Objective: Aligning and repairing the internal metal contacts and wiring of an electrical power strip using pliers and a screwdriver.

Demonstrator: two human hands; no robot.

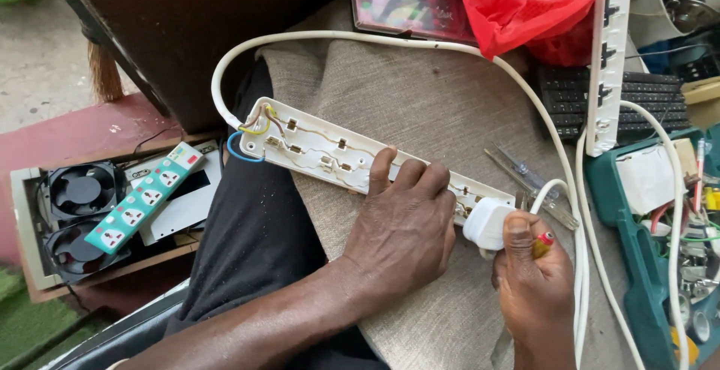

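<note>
An opened white power strip base point(315, 145) lies across a beige cloth point(420, 92) on my lap, its brass contacts and coloured wires showing. My left hand point(401, 227) presses down on its right half. My right hand point(534, 272) grips a white plug point(487, 224) at the strip's right end, together with a small tool with a red and yellow handle point(543, 242). A white cable point(360, 38) loops from the strip's left end round to the plug. Two clear-handled screwdrivers point(529, 182) rest on the cloth beside my right hand.
The strip's white socket cover point(609, 55) lies at the right over a black keyboard point(645, 100). A teal toolbox point(660, 250) of parts sits at the right edge. A red bag point(525, 2) is at the top. Left below: a green power strip point(142, 197) and two black fans point(79, 190).
</note>
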